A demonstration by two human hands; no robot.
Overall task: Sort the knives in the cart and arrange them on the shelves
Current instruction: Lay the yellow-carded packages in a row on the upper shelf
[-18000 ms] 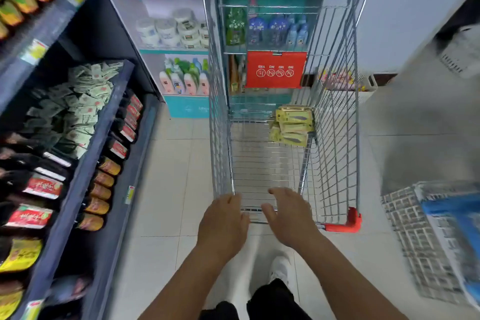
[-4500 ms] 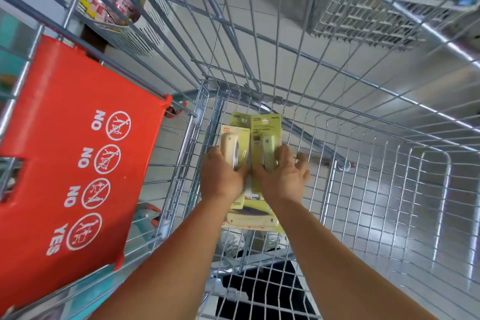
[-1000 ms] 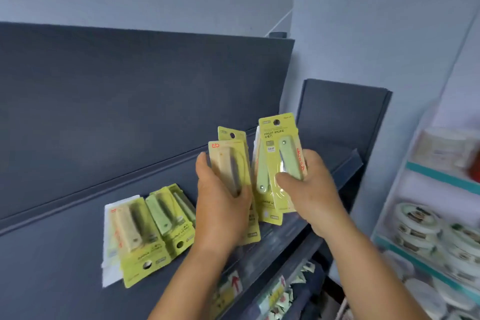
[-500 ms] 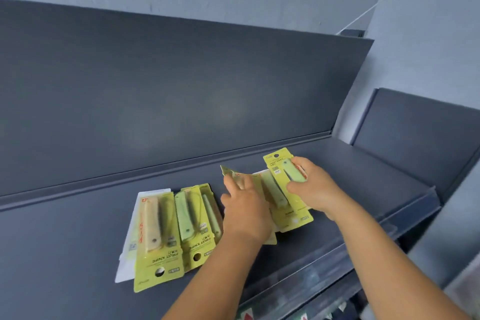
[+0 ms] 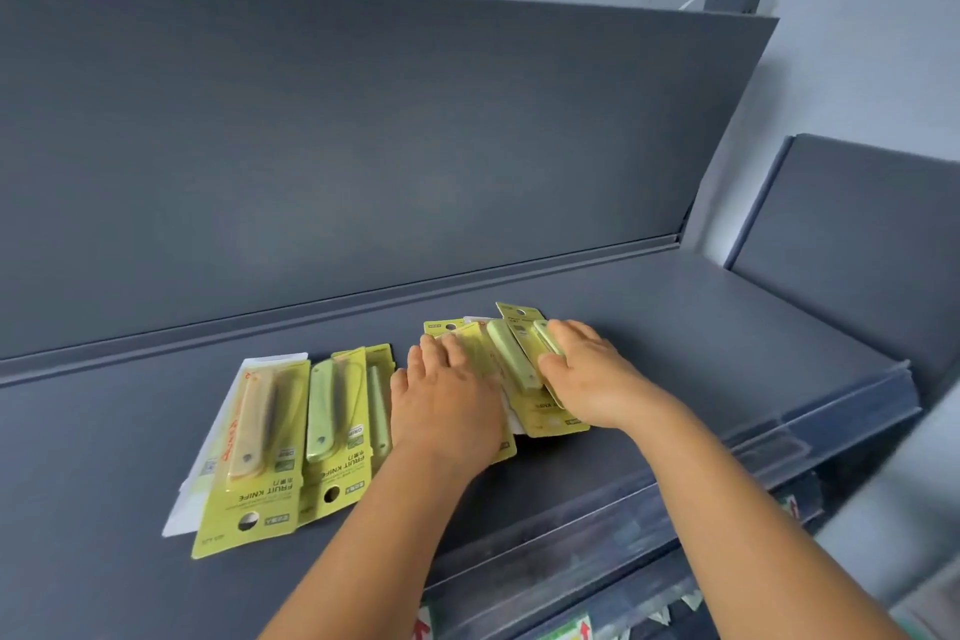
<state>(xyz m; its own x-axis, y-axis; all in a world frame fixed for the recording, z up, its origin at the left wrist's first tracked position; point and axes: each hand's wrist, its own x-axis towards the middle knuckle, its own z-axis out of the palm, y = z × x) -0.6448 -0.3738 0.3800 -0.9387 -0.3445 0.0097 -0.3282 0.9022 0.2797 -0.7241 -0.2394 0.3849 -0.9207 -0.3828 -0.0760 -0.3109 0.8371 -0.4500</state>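
Head view: packaged fruit knives on a dark grey shelf, both hands pressed down on the right-hand group.

Head view, items: shelf (image 5: 727, 327), dark grey, upright back panel (image 5: 363, 146) behind. Left group of knife packs (image 5: 291, 437): yellow-green cards overlapping side by side, flat on the shelf, printed ends toward the front edge; the front pack holds a beige-handled knife, those beside it green-handled ones. Right group of knife packs (image 5: 519, 369): fanned and overlapping, just beside the left group. Left hand (image 5: 447, 405): palm down, fingers extended and flat on the nearer cards of the right group, gripping nothing. Right hand (image 5: 587, 379): laid over the far-right pack, fingers curled around its green handle, thumb at the card's near side.
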